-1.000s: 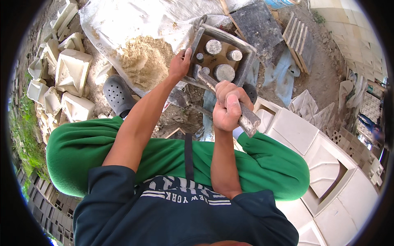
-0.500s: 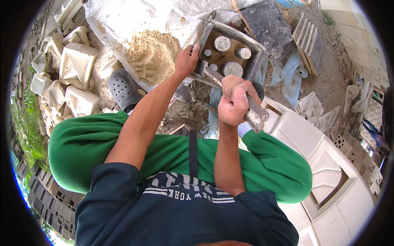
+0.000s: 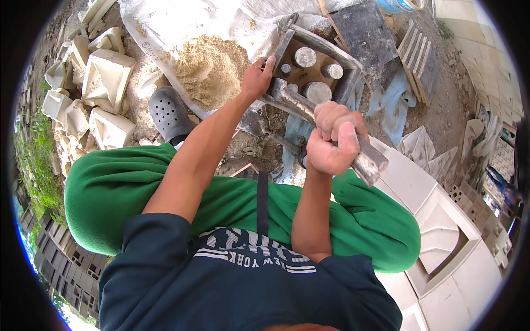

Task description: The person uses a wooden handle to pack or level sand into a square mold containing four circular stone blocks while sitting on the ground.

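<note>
A dark, worn box mould (image 3: 327,48) with several round grey posts (image 3: 317,92) standing inside lies tilted on the ground in front of me. My left hand (image 3: 258,78) is closed on its left side wall, with the thumb at the rim and the other fingers partly hidden. My right hand (image 3: 335,138) is wrapped round the thick wooden handle of a hammer (image 3: 298,101). The hammer's head is at the mould's near left corner; whether it touches cannot be told. The handle's butt sticks out behind my fist, over my right knee.
Pale sand (image 3: 212,69) is heaped on a white sheet (image 3: 165,25) beyond my left foot. Cream cast blocks (image 3: 107,80) are piled at the left. A dark board (image 3: 364,41) and slatted wooden piece (image 3: 415,58) lie far right. Large cream blocks (image 3: 408,171) stand beside my right knee.
My right hand has drawn the hammer a little to the right, away from the mould. My left hand keeps its hold on the mould's side wall. The whole view has shifted slightly.
</note>
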Action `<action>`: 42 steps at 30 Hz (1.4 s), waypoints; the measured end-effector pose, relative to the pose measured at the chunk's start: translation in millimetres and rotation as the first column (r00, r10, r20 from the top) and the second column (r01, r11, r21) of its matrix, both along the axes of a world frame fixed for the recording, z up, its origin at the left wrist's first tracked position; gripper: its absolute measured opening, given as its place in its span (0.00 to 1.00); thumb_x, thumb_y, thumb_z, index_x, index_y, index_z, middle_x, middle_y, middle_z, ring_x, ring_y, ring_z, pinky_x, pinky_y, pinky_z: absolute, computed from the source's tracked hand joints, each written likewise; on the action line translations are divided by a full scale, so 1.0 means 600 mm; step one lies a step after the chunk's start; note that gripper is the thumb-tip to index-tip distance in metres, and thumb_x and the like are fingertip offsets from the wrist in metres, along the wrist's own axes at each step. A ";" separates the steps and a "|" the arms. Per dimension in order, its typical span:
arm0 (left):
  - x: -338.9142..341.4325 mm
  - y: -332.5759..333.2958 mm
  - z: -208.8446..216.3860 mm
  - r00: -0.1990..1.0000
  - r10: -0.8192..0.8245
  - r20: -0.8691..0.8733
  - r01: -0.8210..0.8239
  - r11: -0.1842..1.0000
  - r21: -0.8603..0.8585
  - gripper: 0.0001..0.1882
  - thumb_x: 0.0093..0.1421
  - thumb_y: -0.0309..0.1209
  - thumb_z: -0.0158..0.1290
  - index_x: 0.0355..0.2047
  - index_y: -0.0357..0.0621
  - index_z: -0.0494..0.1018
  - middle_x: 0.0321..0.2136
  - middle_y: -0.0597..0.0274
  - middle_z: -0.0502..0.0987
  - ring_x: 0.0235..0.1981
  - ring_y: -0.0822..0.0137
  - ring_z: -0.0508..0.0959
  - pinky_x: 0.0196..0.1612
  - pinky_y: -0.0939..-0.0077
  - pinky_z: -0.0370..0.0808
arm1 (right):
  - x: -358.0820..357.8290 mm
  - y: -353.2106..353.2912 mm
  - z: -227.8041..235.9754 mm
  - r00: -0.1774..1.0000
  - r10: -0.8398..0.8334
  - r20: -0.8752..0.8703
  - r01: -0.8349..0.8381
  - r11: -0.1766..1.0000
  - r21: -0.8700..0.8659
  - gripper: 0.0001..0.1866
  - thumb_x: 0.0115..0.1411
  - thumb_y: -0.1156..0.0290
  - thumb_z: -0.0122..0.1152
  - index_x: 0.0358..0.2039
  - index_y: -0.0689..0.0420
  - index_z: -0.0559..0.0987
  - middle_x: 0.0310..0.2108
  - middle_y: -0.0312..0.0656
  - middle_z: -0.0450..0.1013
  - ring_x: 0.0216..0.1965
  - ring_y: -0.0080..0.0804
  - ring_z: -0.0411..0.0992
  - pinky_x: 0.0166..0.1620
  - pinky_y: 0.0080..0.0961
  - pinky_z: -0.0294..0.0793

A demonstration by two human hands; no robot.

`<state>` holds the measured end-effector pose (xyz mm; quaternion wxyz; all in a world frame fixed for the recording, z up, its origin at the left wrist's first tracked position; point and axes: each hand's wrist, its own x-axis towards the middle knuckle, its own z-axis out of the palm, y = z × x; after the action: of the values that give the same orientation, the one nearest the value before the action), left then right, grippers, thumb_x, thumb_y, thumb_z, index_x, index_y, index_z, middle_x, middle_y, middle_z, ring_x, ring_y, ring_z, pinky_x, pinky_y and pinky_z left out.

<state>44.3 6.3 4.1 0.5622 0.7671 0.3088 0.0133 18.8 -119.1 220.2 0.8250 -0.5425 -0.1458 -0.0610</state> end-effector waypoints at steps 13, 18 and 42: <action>-0.007 0.007 0.002 1.000 -0.027 -0.013 0.026 0.999 -0.020 0.32 0.63 0.56 0.39 0.42 0.37 0.74 0.32 0.42 0.78 0.37 0.45 0.77 0.42 0.61 0.71 | 0.011 0.006 -0.017 0.996 -0.061 -0.071 0.058 0.997 -0.042 0.13 0.53 0.70 0.41 0.13 0.53 0.55 0.10 0.33 0.50 0.13 0.22 0.44 0.21 0.25 0.48; -0.004 0.004 -0.005 0.999 -0.035 -0.025 0.034 0.999 -0.031 0.32 0.62 0.56 0.39 0.41 0.36 0.74 0.32 0.41 0.78 0.37 0.45 0.77 0.42 0.60 0.71 | 0.019 -0.005 -0.010 0.997 -0.046 -0.061 0.046 0.999 0.008 0.14 0.54 0.70 0.40 0.13 0.52 0.55 0.10 0.33 0.50 0.13 0.22 0.44 0.20 0.25 0.47; -0.005 0.005 -0.001 0.998 -0.035 -0.054 0.035 0.999 -0.016 0.33 0.62 0.58 0.39 0.45 0.39 0.74 0.33 0.45 0.79 0.36 0.47 0.78 0.42 0.62 0.72 | 0.007 -0.013 -0.012 0.998 -0.061 -0.022 0.060 0.997 -0.053 0.13 0.53 0.69 0.41 0.13 0.52 0.56 0.09 0.33 0.51 0.13 0.22 0.44 0.21 0.25 0.47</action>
<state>41.6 9.3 3.5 0.5596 0.7681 0.3106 -0.0199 23.0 -126.9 212.8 0.8102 -0.5686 -0.1210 -0.0757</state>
